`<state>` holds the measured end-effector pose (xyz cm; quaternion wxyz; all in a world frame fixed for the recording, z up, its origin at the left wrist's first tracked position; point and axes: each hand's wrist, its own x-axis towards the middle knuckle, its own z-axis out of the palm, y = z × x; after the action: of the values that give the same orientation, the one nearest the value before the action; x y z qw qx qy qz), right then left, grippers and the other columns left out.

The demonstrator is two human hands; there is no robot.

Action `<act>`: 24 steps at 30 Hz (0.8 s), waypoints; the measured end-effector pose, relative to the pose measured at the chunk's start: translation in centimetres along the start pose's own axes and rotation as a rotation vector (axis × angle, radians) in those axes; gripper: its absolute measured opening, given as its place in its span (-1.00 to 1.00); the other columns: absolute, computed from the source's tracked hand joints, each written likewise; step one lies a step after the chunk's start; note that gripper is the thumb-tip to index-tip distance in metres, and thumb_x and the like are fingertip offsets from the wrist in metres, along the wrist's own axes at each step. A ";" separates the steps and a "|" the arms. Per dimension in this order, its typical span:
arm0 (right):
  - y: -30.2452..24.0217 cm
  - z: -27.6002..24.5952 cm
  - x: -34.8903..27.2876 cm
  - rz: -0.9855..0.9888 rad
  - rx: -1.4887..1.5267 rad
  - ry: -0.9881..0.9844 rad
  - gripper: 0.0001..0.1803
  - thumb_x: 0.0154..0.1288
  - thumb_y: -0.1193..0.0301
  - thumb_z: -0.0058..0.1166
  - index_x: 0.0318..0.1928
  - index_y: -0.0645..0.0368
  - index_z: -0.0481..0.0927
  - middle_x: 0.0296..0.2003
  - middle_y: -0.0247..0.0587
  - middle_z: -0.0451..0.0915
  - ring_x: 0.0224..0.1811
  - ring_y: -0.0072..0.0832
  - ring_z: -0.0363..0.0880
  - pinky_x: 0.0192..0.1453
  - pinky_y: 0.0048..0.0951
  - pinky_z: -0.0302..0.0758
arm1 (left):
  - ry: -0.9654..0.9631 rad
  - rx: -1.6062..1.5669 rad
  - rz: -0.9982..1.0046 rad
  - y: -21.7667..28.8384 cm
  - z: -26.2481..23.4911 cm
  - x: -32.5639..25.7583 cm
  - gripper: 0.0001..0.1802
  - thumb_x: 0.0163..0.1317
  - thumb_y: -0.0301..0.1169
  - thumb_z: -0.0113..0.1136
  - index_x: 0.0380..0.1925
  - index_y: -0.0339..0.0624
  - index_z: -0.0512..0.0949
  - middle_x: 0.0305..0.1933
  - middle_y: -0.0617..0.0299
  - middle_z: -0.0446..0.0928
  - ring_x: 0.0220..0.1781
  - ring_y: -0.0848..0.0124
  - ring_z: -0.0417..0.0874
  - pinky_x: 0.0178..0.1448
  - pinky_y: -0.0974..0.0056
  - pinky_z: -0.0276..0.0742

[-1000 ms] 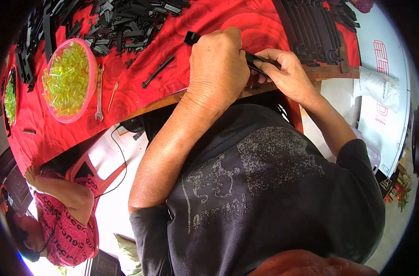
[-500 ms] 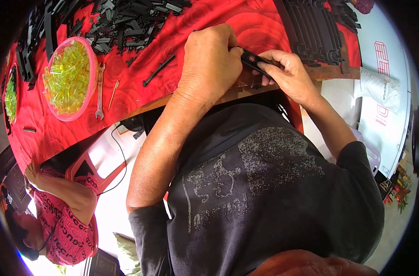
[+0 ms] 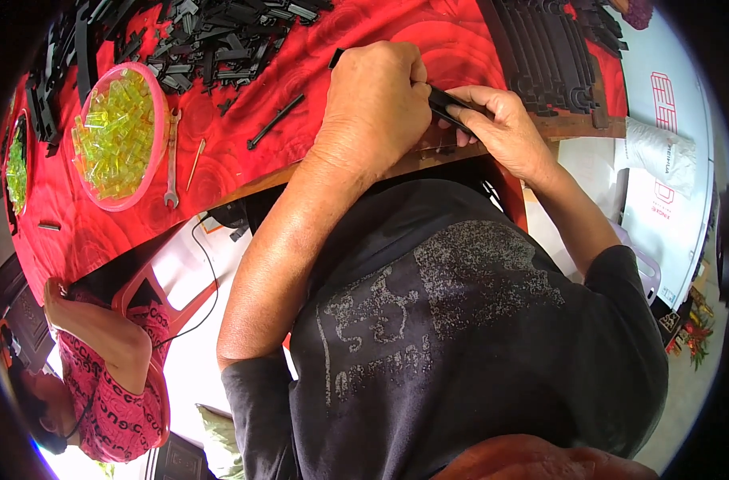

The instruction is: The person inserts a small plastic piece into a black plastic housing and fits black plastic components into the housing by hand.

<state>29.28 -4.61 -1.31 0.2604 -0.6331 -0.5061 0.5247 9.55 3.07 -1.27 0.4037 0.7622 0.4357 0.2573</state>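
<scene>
Between my two hands, at the table's near edge, is a long black plastic strip (image 3: pixel 444 104). My left hand (image 3: pixel 378 100) is closed around it with the knuckles up, and one end of the strip pokes out beyond the fist at the upper left. Its fingertips are hidden under the hand. My right hand (image 3: pixel 500 128) pinches the other end between thumb and fingers. Left of my left hand, a thin black rod-like piece (image 3: pixel 275 122) lies on the red tablecloth (image 3: pixel 244 176).
A pink-rimmed basket (image 3: pixel 163 136) of yellow-green clear plastic pieces stands at the left, beside a wrench (image 3: pixel 172 160) and a thin stick (image 3: pixel 195 164). Loose black parts (image 3: pixel 220 44) are heaped behind. Black strips (image 3: pixel 544 56) lie in a row at right. Another person (image 3: pixel 108 360) sits at lower left.
My left hand has slid slightly right along the strip, covering its small reddish spot and baring its far end. The other person's arm has shifted slightly.
</scene>
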 end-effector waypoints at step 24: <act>-0.5 0.2 -0.3 -0.026 -0.093 0.038 -0.73 0.42 0.49 0.08 0.05 0.35 0.64 -0.41 -0.34 0.63 -0.43 -0.68 0.54 -0.31 -0.57 0.47 | 0.024 0.057 0.049 0.4 0.9 -0.1 -0.92 0.00 -0.57 0.19 -0.49 -0.35 0.63 -0.42 -0.23 0.62 -0.24 -0.17 0.70 -0.13 -0.09 0.67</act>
<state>28.87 -4.71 -0.82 0.2471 -0.6477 -0.5330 0.4851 10.31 2.53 -1.45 0.3704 0.7807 0.4286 0.2637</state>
